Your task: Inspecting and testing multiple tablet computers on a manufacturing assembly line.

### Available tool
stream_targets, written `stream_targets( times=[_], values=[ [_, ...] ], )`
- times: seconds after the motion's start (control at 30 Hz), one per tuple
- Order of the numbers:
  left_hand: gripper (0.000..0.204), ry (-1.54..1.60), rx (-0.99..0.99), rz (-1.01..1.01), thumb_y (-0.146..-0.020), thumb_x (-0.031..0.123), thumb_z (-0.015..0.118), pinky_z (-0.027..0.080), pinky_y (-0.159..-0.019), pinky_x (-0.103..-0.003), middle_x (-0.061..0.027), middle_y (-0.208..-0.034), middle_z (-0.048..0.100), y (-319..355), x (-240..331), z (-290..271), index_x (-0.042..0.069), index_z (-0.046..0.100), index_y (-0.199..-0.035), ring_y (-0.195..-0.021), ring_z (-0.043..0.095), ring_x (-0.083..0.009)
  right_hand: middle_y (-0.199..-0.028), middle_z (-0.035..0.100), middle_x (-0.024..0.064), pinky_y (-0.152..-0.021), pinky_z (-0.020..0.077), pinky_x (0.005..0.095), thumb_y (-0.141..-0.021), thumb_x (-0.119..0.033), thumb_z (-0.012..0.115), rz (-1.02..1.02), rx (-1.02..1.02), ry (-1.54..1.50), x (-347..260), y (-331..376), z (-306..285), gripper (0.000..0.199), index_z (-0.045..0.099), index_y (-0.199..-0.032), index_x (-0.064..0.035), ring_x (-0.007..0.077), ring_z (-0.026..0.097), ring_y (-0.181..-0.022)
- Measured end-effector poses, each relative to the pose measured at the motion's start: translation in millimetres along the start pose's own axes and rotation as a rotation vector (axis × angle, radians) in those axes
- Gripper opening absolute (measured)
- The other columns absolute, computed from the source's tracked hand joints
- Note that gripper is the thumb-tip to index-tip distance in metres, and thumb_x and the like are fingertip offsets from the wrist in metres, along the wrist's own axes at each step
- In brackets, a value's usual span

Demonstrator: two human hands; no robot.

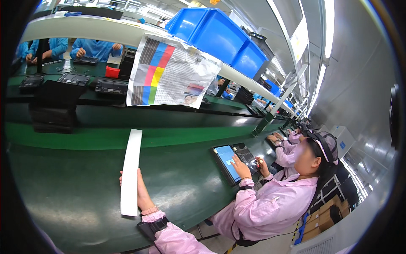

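A long white strip (131,173), plain and slightly bent in outline, stands tilted up over the green bench. My right hand (142,189) is closed on it. Most of the palm lies behind the strip. Fingertips show past its left edge, and the rest of the hand shows along its right edge. A pink sleeve and a black wrist device (153,227) are on this arm. My left hand does not appear in the picture.
Right of me a person in pink (270,207) touches a tablet (228,163) beside an opened dark device. A dark stack (55,106) stands far left. A printed sheet (169,74) hangs from the shelf, under a blue bin (211,31). People in blue work opposite.
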State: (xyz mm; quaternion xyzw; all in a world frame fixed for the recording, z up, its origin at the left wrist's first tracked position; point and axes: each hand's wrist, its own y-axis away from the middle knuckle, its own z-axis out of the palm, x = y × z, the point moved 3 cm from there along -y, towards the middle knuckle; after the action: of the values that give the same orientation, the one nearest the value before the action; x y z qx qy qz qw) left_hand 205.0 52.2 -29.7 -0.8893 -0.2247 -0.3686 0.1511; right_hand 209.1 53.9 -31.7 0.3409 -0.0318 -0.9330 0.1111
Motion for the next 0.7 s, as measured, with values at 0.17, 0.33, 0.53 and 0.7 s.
stream_targets(
  times=[0.17,0.33,0.53,0.7],
  values=[
    [0.064,0.043,0.005,-0.017,-0.094,0.052,0.035,0.033,-0.098,-0.031,-0.0151,-0.116,0.051,1,1,-6,0.001,0.037,-0.133,-0.11,0.046,-0.0254,-0.086,0.059,0.0048,-0.07,0.049,0.0239,-0.094,-0.056,0.029,0.009,0.051,0.056,-1,0,2,0.064,0.051,-0.115,0.0003,0.0116,0.057,-0.076],
    [0.063,0.257,-0.06,-0.062,-0.095,0.051,0.036,0.033,-0.098,-0.031,-0.0153,-0.117,0.051,3,-3,-4,0.0,0.037,-0.133,-0.111,0.046,-0.0253,-0.087,0.059,0.0049,-0.071,0.0489,0.0238,-0.095,-0.055,0.029,0.007,0.034,0.048,0,4,3,0.063,0.051,-0.115,0.0006,0.0116,0.057,-0.076],
    [0.064,-0.026,-0.006,-0.028,-0.095,0.051,0.034,0.033,-0.099,-0.031,-0.0152,-0.117,0.051,-4,-3,3,0.0,0.035,-0.135,-0.111,0.046,-0.0248,-0.087,0.059,0.0048,-0.071,0.049,0.0236,-0.094,-0.055,0.03,0.0,0.046,0.024,-2,1,3,0.063,0.05,-0.116,0.0008,0.0114,0.057,-0.077],
    [0.065,-0.37,-0.087,-0.027,-0.095,0.051,0.033,0.033,-0.099,-0.03,-0.0148,-0.118,0.051,1,1,2,0.001,0.034,-0.135,-0.111,0.046,-0.025,-0.087,0.059,0.0045,-0.071,0.0492,0.0237,-0.094,-0.055,0.03,0.007,0.017,0.028,0,-3,-1,0.063,0.05,-0.115,0.0008,0.0111,0.057,-0.077]
  ],
)
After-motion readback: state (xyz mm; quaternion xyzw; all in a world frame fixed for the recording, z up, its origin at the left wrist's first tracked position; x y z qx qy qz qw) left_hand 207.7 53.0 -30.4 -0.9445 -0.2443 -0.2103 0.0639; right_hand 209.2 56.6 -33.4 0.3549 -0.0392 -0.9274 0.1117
